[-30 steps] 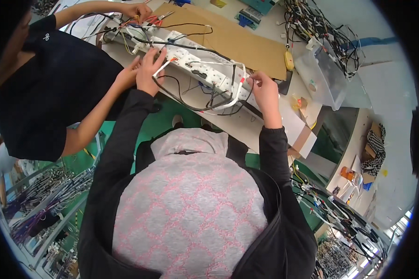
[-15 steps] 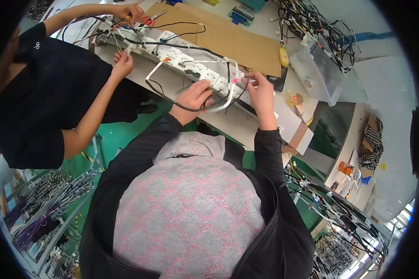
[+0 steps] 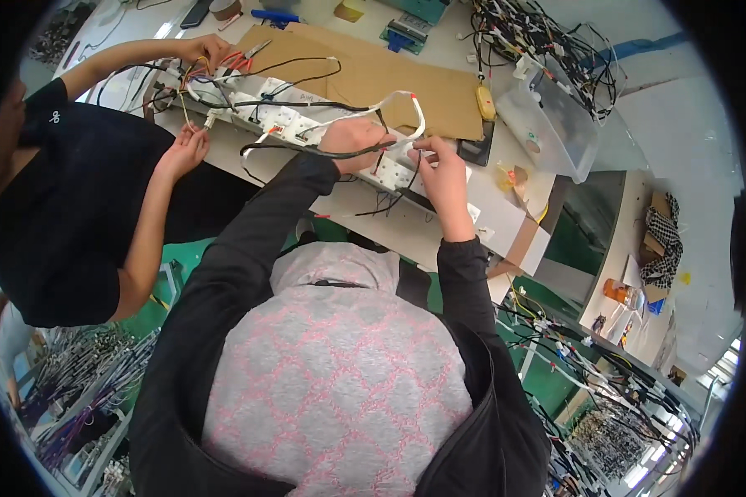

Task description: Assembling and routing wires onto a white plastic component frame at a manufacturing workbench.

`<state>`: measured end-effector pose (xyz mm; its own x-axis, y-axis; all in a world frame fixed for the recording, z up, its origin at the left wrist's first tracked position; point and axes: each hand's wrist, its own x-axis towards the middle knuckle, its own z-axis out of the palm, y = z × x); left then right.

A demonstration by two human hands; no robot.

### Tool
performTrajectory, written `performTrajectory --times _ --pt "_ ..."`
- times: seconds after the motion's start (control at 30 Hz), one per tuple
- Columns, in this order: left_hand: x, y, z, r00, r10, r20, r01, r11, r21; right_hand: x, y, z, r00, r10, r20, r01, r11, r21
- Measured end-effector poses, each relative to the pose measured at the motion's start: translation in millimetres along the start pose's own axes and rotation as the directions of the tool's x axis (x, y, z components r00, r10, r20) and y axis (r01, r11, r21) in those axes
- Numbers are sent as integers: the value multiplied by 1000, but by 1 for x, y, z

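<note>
A long white fixture (image 3: 396, 175) with socket blocks runs slantwise across the table in front of me. My left hand (image 3: 354, 138) lies over it, fingers curled around a wire harness (image 3: 307, 150) in black sleeving. A white-wrapped branch (image 3: 421, 116) of the harness arches up beyond my hands. My right hand (image 3: 445, 186) is at the fixture's right part, thumb and forefinger pinched together by a thin black cable; what the tips grip is too small to make out. The left fingertips are close to the right ones.
At left a co-worker's hands (image 3: 188, 149) handle coloured wires at the fixture's far end, near red-handled pliers (image 3: 239, 61). Brown cardboard (image 3: 423, 87) lies behind the fixture. A clear plastic bin (image 3: 555, 132), piled cables (image 3: 547, 50) and an opened carton (image 3: 529, 240) are at right.
My left hand has moved from the fixture's near edge up over it, carrying the black sleeving farther from me. The white branch's loop now arches beyond the fixture. My right hand remains pinched beside it.
</note>
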<state>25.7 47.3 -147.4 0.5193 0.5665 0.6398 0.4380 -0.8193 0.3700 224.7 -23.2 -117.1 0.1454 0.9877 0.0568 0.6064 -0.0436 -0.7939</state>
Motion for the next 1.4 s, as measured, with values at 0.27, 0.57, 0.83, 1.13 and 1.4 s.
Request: performTrajectory --times 0.27,0.57,0.83,1.13,1.4 --pt "9 -7 10 948 -61 313 14 989 149 -4 2 1 999 52 5 -52 999 17" --pt "-44 40 -35 972 121 200 -85 981 -176 -6 1 2 999 32 -21 -30 998 60" --pt "-64 50 -42 995 80 55 -79 997 -13 -5 -5 1 999 22 -25 -23 1000 -5" --pt "-70 58 -42 996 -88 -30 89 995 44 -7 -1 4 999 41 -32 -40 999 30" --pt "-80 45 -41 990 -137 22 132 980 149 -7 2 2 999 26 -21 -25 999 25"
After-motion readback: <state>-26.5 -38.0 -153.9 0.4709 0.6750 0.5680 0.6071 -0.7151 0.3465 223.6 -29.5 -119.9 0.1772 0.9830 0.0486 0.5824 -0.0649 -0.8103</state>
